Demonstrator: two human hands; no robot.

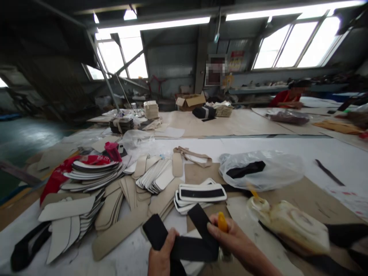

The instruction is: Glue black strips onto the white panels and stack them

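Observation:
Near the bottom centre, my left hand (161,251) pinches a black fabric strip (191,248), thumb on top, beside a rounded black end piece. The strip folds round towards my right hand (227,234), whose thumb and fingers close on its upper part. An orange-yellow handle (222,222) also sticks up from my right hand; the tool's lower part is mostly hidden. Just beyond my hands lie white-rimmed frames with black centres (202,193). Pale pieces lie partly under the strip.
Beige and white cut pieces (112,207) fan out on the left. A clear plastic bag (276,168) holds something black at right, with a stained plastic bottle (299,226) nearer. Cardboard box (191,101) stands behind. A person in red (284,99) works at back right.

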